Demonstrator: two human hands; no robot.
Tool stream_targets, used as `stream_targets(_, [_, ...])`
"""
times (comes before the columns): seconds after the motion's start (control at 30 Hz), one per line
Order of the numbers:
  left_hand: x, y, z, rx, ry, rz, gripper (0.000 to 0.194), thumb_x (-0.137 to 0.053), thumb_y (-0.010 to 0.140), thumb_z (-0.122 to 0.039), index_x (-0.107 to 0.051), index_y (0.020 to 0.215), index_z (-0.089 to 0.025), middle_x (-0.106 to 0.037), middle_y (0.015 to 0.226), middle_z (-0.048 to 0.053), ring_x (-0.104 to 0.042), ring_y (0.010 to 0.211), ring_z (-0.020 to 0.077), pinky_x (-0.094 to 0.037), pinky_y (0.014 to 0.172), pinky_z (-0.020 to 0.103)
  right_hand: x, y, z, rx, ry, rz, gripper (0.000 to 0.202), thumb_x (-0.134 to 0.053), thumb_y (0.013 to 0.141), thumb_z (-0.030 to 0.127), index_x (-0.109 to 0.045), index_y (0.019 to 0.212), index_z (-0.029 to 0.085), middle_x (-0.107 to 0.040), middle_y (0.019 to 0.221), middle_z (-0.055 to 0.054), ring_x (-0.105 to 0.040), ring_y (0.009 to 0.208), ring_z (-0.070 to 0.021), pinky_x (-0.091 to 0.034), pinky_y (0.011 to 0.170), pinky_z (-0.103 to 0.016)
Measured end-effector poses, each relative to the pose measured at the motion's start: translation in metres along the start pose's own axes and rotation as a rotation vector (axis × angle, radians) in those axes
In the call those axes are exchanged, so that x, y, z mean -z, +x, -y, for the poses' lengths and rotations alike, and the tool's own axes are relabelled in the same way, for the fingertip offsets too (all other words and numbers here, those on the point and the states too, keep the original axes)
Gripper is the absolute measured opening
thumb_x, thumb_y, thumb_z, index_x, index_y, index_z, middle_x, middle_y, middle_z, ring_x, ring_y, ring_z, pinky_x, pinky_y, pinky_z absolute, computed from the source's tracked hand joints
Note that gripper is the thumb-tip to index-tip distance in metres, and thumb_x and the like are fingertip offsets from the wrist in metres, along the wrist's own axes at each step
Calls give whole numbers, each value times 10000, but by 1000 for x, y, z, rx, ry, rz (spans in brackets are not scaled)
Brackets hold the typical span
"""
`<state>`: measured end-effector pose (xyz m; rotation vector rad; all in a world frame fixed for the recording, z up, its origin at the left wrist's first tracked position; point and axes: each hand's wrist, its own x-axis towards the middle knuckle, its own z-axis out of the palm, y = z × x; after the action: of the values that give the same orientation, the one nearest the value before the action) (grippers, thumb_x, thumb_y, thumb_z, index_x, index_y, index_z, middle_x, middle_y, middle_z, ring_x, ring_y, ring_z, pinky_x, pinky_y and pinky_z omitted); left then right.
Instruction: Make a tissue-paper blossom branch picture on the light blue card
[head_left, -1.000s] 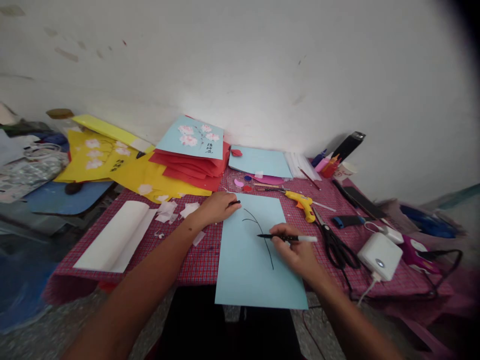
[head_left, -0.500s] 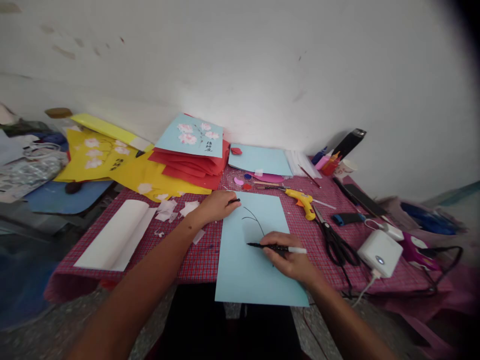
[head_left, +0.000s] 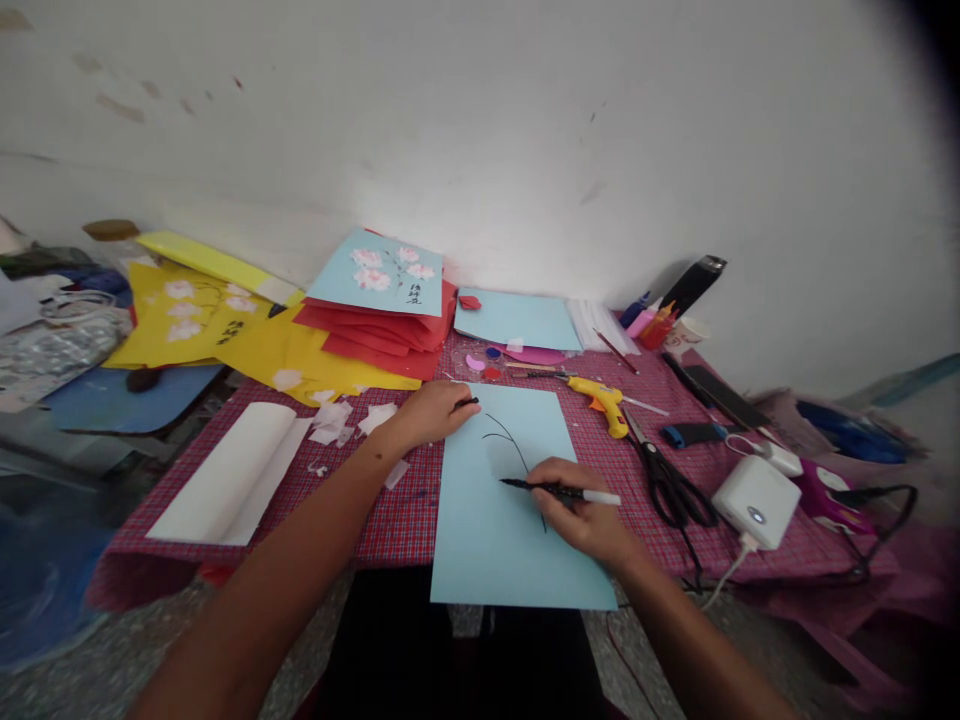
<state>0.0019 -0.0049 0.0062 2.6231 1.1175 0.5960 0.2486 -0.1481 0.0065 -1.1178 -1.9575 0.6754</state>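
Head view: blue paper lies near middle. I see the pen shifted left of the long line; no new stroke shows, so drawing's no further. Right hand closed round pen; left hand, curled at far-left corner, pinches what looks like a black cap.

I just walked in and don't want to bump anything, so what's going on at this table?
A person's right hand holds a black-and-white pen over a light blue sheet; whether the tip touches is unclear. Thin, branching dark lines are already on it. The left hand rests at the sheet's upper left, holding a small black piece. Behind it, another blue sheet with pinkish flowers lies on a red stack.
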Motion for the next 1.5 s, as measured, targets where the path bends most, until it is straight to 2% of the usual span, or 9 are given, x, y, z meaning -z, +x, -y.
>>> stream_targets(0.1, [-1, 0, 1, 0, -4, -2, 281, -447, 937, -400, -588, 813, -192, -637, 789, 50, -580, 752, 190, -374, 665, 294, 2, -2, 2, -30, -32, -50, 73, -593, 843, 193, -651, 887, 199, -662, 785, -44, -623, 717, -182, -490, 637, -301])
stream_targets(0.37, [-2, 0, 2, 3, 0, -2, 289, -451, 930, -406, -566, 772, -194, -618, 762, 43, -560, 716, 187, -350, 632, 293, -5, -2, 12, 19, -23, 29, 103, -591, 844, 180, -655, 918, 211, -675, 812, -41, -628, 720, -172, -488, 643, -289])
stream_targets(0.6, [-2, 0, 2, 1, 7, -11, 286, -456, 928, -408, -562, 770, -194, -619, 762, 45, -560, 721, 188, -357, 641, 296, -11, 0, 10, 24, -3, 69, 143, -596, 843, 180, -651, 971, 215, -685, 871, -53, -643, 783, -188, -503, 701, -313])
stream_targets(0.7, [-2, 0, 2, -6, 2, -15, 290, -454, 933, -407, -562, 770, -193, -619, 758, 42, -562, 720, 185, -356, 638, 294, -12, -2, 6, -6, -36, 25, 137, -598, 833, 177, -650, 954, 214, -678, 848, -43, -631, 755, -180, -494, 682, -302])
stream_targets(0.87, [-1, 1, 1, -11, 8, -10, 305, -444, 941, -408, -577, 774, -190, -622, 756, 40, -561, 714, 181, -357, 636, 292, -9, -10, -5, -189, -144, -203, 78, -544, 826, 174, -617, 825, 200, -625, 745, -22, -582, 688, -178, -456, 628, -293])
stream_targets(0.93, [-1, 1, 2, -11, 10, -3, 310, -445, 941, -413, -582, 775, -189, -623, 752, 39, -560, 707, 180, -355, 629, 292, -7, -15, -7, -223, -161, -249, 77, -532, 823, 176, -600, 795, 197, -600, 712, -15, -564, 671, -179, -445, 617, -293])
stream_targets(1.13, [-2, 1, 2, -7, -11, 0, 292, -450, 940, -410, -603, 824, -191, -644, 794, 47, -576, 737, 185, -373, 650, 294, 0, -19, -4, -251, -105, -319, 77, -560, 833, 236, -624, 816, 196, -609, 715, -21, -566, 672, -186, -450, 614, -296])
stream_targets(1.3, [-1, 0, 1, -13, -26, 3, 288, -438, 947, -402, -604, 848, -188, -650, 820, 52, -590, 773, 188, -385, 672, 295, 13, -5, -20, -275, -17, -402, 180, -590, 831, 283, -660, 964, 184, -664, 846, -45, -595, 733, -190, -474, 648, -301])
stream_targets(1.5, [-3, 0, 2, -21, -18, -6, 291, -444, 944, -416, -590, 827, -193, -643, 805, 46, -583, 763, 189, -387, 670, 297, 18, 23, -37, -365, 54, -327, 194, -589, 812, 286, -679, 948, 181, -639, 737, -19, -531, 579, -151, -387, 490, -254])
